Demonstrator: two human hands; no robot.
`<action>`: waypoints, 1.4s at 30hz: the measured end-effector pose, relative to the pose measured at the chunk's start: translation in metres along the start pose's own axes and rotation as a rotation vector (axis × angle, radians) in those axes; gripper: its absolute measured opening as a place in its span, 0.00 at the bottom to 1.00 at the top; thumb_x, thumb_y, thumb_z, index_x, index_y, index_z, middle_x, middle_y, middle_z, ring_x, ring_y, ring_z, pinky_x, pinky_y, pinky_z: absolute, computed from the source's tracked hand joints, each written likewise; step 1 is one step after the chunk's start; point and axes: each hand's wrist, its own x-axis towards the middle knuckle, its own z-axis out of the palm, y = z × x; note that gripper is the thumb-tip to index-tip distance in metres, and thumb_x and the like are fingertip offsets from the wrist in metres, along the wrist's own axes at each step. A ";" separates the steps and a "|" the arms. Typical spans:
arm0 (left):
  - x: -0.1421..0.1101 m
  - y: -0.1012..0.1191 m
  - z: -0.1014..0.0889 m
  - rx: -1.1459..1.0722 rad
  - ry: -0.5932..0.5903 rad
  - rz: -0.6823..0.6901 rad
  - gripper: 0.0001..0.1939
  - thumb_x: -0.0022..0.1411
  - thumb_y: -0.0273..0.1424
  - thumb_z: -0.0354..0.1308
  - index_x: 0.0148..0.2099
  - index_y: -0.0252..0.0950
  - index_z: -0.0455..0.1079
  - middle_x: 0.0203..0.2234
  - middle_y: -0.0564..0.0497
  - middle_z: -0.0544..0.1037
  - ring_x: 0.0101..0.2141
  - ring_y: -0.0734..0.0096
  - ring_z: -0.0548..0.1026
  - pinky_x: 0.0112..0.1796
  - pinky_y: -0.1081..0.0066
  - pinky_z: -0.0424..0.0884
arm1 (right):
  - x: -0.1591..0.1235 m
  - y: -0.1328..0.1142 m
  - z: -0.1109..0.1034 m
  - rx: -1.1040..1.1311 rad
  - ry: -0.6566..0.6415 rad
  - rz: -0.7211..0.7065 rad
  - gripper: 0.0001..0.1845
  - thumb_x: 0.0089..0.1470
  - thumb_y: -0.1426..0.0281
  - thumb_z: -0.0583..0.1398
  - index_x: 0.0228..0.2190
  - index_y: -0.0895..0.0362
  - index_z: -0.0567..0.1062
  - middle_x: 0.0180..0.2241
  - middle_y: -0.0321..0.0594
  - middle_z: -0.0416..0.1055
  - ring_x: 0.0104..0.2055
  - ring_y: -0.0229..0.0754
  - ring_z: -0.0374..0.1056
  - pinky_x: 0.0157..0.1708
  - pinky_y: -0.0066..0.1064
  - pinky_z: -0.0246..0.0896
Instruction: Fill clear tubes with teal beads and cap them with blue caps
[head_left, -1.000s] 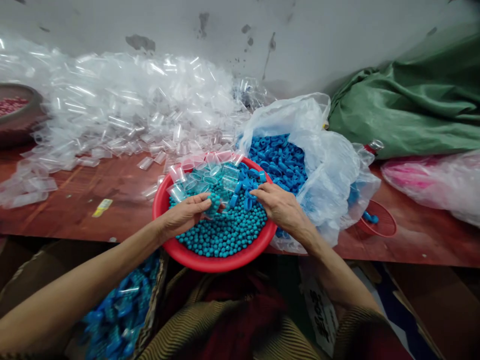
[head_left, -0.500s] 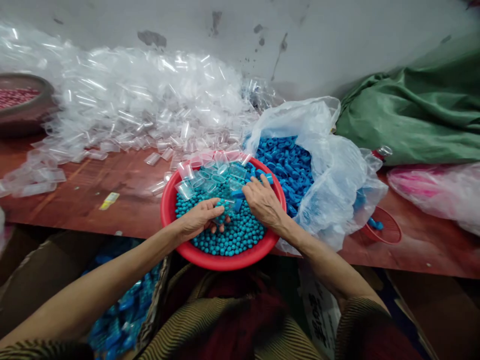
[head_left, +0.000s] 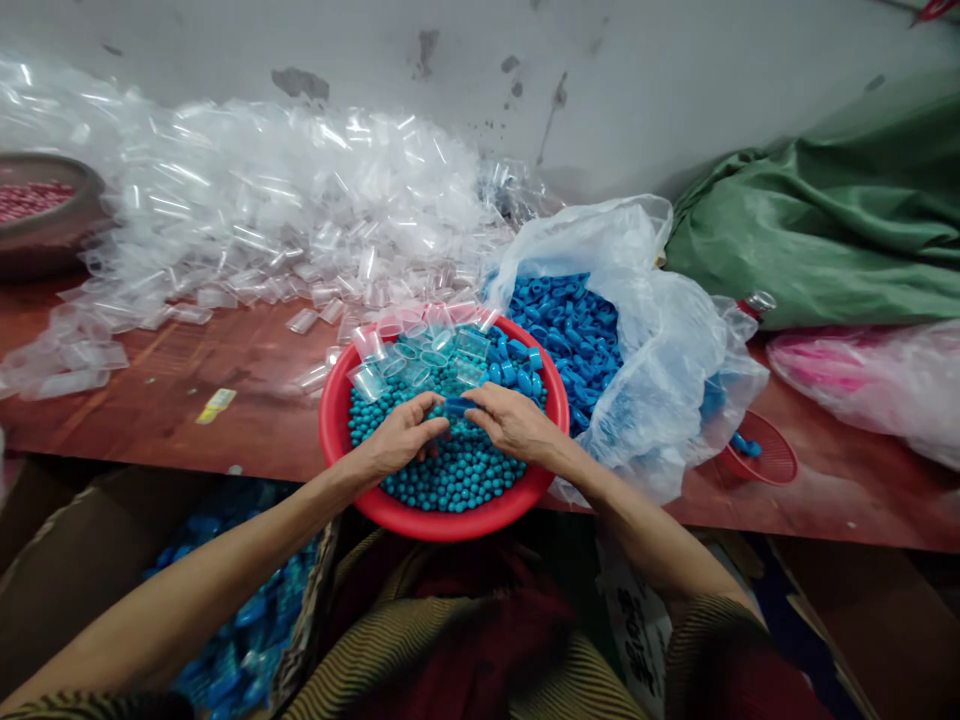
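Note:
Over a red basin of turquoise beads, my two hands meet. My left hand is closed around a clear plastic tube, mostly hidden by the fingers. Pinched in my right hand is a blue plastic cap, held against the tube's open end; whether it is seated I cannot tell. Several clear tubes lie on the beads at the basin's far left side. Loose blue caps rest at its far right side.
Clear tubes are heaped along the wall. A plastic bag of blue caps stands right of the basin, near a small red basket. Green cloth lies back right; a bowl of pink beads stands left. Below is a box of blue pieces.
My right hand has come left and nearer from the loose caps, bringing a blue cap to the tube. My left hand stays in nearly the same place with the tube.

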 end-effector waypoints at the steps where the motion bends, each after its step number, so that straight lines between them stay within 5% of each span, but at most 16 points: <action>1: -0.001 0.000 0.000 -0.002 -0.005 0.008 0.17 0.53 0.37 0.59 0.42 0.34 0.63 0.23 0.56 0.72 0.17 0.81 0.66 0.16 0.80 0.59 | -0.001 0.000 -0.002 -0.018 -0.031 0.000 0.13 0.60 0.69 0.53 0.43 0.58 0.72 0.39 0.44 0.73 0.41 0.42 0.69 0.41 0.32 0.62; 5: -0.003 0.001 -0.003 -0.023 0.037 0.027 0.18 0.53 0.38 0.58 0.43 0.34 0.63 0.24 0.56 0.72 0.18 0.81 0.66 0.16 0.79 0.59 | -0.007 0.001 -0.014 -0.069 -0.088 0.060 0.10 0.58 0.70 0.54 0.38 0.59 0.74 0.36 0.44 0.74 0.40 0.43 0.69 0.40 0.33 0.61; 10: -0.004 0.003 -0.002 -0.079 0.023 0.037 0.19 0.54 0.39 0.58 0.44 0.34 0.61 0.22 0.57 0.70 0.17 0.81 0.66 0.16 0.79 0.60 | -0.005 -0.004 -0.011 0.150 0.053 0.099 0.09 0.59 0.71 0.52 0.36 0.58 0.72 0.27 0.36 0.72 0.29 0.38 0.68 0.31 0.28 0.60; 18: -0.005 -0.005 0.003 -0.224 0.000 0.040 0.23 0.53 0.43 0.60 0.46 0.35 0.59 0.23 0.56 0.72 0.16 0.80 0.68 0.15 0.80 0.60 | -0.005 -0.004 0.025 0.096 0.389 -0.174 0.12 0.59 0.72 0.53 0.42 0.57 0.73 0.38 0.44 0.74 0.41 0.42 0.69 0.41 0.34 0.65; 28: -0.009 0.004 0.007 -0.378 -0.077 -0.033 0.33 0.53 0.42 0.61 0.57 0.39 0.55 0.24 0.55 0.73 0.15 0.80 0.67 0.13 0.81 0.53 | -0.014 0.000 0.027 -0.067 0.422 -0.369 0.19 0.61 0.76 0.47 0.44 0.57 0.74 0.41 0.47 0.75 0.43 0.43 0.69 0.42 0.39 0.66; 36: -0.009 -0.002 0.009 -0.364 0.016 0.006 0.24 0.50 0.40 0.64 0.47 0.39 0.62 0.17 0.61 0.65 0.13 0.84 0.59 0.13 0.80 0.49 | -0.013 -0.004 0.035 -0.071 0.328 -0.408 0.19 0.62 0.74 0.46 0.43 0.58 0.74 0.38 0.50 0.75 0.40 0.44 0.69 0.40 0.39 0.65; 40: -0.011 -0.002 0.009 -0.291 0.067 0.086 0.20 0.53 0.40 0.61 0.46 0.39 0.62 0.16 0.62 0.62 0.13 0.85 0.59 0.14 0.80 0.53 | -0.010 -0.006 0.034 0.072 0.381 -0.406 0.16 0.60 0.75 0.48 0.41 0.57 0.74 0.35 0.46 0.75 0.38 0.41 0.69 0.39 0.36 0.66; 42: -0.013 -0.001 0.008 -0.232 0.049 0.112 0.21 0.55 0.41 0.59 0.47 0.39 0.60 0.17 0.62 0.65 0.12 0.83 0.61 0.13 0.80 0.52 | -0.008 -0.007 0.032 0.235 0.427 -0.269 0.12 0.59 0.73 0.52 0.43 0.57 0.72 0.36 0.44 0.74 0.39 0.40 0.70 0.39 0.34 0.66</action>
